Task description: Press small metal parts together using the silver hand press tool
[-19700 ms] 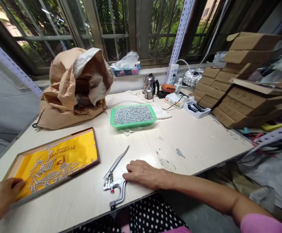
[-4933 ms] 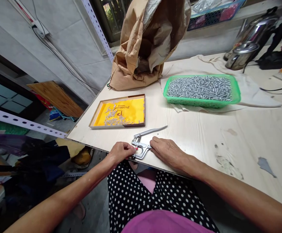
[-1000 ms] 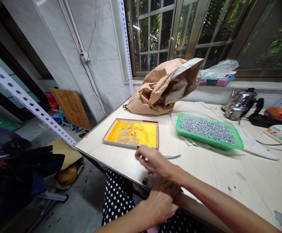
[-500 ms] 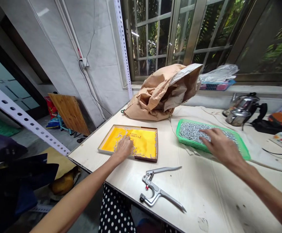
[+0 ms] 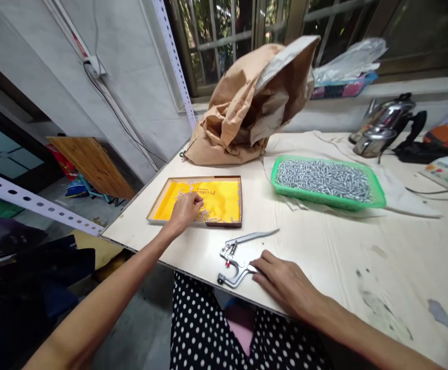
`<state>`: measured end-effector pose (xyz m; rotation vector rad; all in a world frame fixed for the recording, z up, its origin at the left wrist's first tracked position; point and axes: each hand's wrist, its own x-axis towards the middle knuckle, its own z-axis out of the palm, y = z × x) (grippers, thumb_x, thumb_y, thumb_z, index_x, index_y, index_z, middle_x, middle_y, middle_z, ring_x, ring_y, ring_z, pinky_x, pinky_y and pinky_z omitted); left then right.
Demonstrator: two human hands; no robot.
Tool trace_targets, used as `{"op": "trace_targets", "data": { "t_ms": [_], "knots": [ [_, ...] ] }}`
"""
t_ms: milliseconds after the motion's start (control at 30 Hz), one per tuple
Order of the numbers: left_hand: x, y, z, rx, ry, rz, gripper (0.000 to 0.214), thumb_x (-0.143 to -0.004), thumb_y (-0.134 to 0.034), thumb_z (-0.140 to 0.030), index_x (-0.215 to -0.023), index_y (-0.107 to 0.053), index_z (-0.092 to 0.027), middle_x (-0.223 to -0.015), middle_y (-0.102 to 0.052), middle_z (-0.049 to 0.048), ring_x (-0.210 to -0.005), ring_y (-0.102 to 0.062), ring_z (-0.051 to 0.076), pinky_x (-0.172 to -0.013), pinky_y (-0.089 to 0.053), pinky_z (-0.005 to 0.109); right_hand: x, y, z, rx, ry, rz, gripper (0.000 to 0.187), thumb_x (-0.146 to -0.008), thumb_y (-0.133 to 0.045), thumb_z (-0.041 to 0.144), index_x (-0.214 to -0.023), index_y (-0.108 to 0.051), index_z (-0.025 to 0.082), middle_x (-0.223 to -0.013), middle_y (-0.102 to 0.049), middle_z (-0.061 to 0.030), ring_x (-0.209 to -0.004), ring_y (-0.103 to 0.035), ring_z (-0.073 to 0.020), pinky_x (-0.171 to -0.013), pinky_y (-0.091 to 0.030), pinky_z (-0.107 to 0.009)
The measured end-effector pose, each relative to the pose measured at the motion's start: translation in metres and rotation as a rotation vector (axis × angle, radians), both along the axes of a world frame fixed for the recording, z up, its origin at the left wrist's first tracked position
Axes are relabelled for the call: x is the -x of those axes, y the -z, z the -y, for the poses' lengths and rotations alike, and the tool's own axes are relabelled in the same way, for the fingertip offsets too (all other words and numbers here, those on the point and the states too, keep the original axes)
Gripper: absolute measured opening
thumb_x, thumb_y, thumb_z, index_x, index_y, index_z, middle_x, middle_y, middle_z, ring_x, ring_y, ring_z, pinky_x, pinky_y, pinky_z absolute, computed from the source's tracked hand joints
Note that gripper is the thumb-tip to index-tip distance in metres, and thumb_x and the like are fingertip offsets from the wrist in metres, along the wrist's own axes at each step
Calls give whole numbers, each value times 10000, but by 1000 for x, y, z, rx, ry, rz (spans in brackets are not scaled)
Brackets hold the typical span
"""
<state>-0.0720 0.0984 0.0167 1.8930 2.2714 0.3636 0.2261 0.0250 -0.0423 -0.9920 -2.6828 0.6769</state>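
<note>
My left hand (image 5: 186,209) is over a shallow box lid (image 5: 156,209) with a yellow bottom and printed lettering. Its fingers are curled together among small silver rod-shaped metal pieces (image 5: 205,216); whatever they pinch is hidden. On the table in front of me lie grey snap-fastener pliers (image 5: 234,280) with a spring, a red part and a U-shaped jaw. My right hand (image 5: 281,280) closes over their lower handle, covering most of it. The upper handle points away to the right. Beyond that hand, a green plastic basket (image 5: 330,204) is heaped with similar silver pieces (image 5: 324,179).
A large crumpled brown paper bag (image 5: 243,108) stands at the back by the window. Metal kettles (image 5: 381,126) and an orange-black tool (image 5: 445,139) are at the back right. A perforated metal post (image 5: 175,61) rises at the table's far left corner.
My right hand has left the green basket and come down to the pliers' handle. The left hand stays at the yellow lid, its fingers now more curled. The view has tilted downward.
</note>
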Motion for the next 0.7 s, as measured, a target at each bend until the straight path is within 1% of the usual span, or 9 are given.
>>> {"op": "trace_targets", "data": {
  "t_ms": [67,133,167,233,300,367,467,600,700],
  "knots": [
    [-12,-4,24,22,1,267,206,-796,-580,-312,-849,-687,-144,-831,-695,51,-752,-610,164,-672,-440,239,0,3,-3,-6,2,6,145,-968,-445,239,-945,-580,192,-948,-595,-49,-765,-596,-160,-665,-441,-286],
    [-27,-3,54,149,2,521,251,-750,-608,-375,-813,-680,-143,-756,-673,31,-631,-562,136,-580,-422,228,0,4,-5,-20,-17,3,147,-967,-447,230,-879,-555,186,-902,-587,-34,-722,-562,-143,-624,-399,-270],
    [-35,-2,70,217,-5,607,279,-729,-617,-403,-804,-676,-140,-734,-662,26,-591,-537,126,-545,-409,224,0,4,-6,-24,-29,-3,146,-966,-451,226,-864,-547,184,-885,-582,-26,-704,-546,-135,-608,-379,-263],
    [-49,5,96,310,-37,705,327,-693,-637,-441,-792,-673,-133,-695,-643,19,-546,-498,110,-512,-389,220,0,5,-8,-32,-46,-20,143,-967,-458,221,-859,-543,183,-869,-576,-15,-685,-524,-121,-591,-346,-255],
    [-60,13,112,357,-79,741,348,-673,-647,-458,-781,-673,-128,-655,-626,10,-524,-475,101,-502,-372,217,-1,5,-8,-51,-52,-25,141,-968,-462,224,-865,-548,180,-876,-575,-14,-681,-512,-116,-581,-320,-255],
    [-66,19,117,383,-101,746,348,-672,-645,-463,-762,-674,-129,-623,-615,4,-519,-472,102,-501,-358,217,-1,5,-8,-73,-48,-13,136,-969,-464,228,-883,-556,178,-898,-577,-20,-681,-507,-115,-569,-299,-258],
    [-69,26,114,394,-91,703,340,-661,-659,-465,-733,-677,-133,-590,-604,-2,-537,-488,113,-507,-350,218,-1,5,-7,-82,-31,7,129,-970,-467,233,-912,-568,178,-924,-578,-27,-678,-503,-115,-558,-282,-263],
    [-69,28,107,430,-69,610,348,-659,-659,-470,-719,-684,-128,-563,-587,-8,-529,-477,112,-498,-340,218,-2,5,-6,-97,-22,16,154,-982,-452,252,-940,-582,180,-940,-580,-34,-687,-512,-119,-554,-278,-270],
    [-69,28,103,510,-76,564,357,-646,-670,-473,-715,-689,-123,-540,-570,-18,-505,-457,103,-479,-328,217,-2,4,-7,-101,-15,27,171,-985,-441,254,-945,-590,182,-947,-582,-41,-688,-515,-121,-554,-282,-273]
  ]
}}
